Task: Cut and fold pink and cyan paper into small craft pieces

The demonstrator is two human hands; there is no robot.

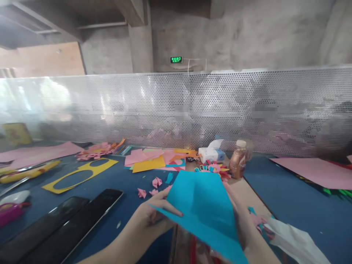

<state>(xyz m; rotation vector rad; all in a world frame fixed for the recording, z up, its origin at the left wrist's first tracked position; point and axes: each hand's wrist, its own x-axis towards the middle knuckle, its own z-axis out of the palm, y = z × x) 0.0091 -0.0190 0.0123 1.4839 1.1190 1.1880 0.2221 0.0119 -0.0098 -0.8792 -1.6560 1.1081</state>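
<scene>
A sheet of blue paper, bent along a crease with its near part slanting down toward me, is held up between both hands. My left hand grips its left edge, one finger lying on top of the sheet and the others beneath. On the right edge, my right hand presses against the paper, its fingertips mostly behind the sheet. Small crumpled pink paper pieces lie just beyond my left hand, near a blue scrap.
Two black phones and a cut-out yellow sheet lie left. Behind are coloured papers, a tissue pack and a brown bottle. A white tissue lies right. A perforated metal screen stands behind.
</scene>
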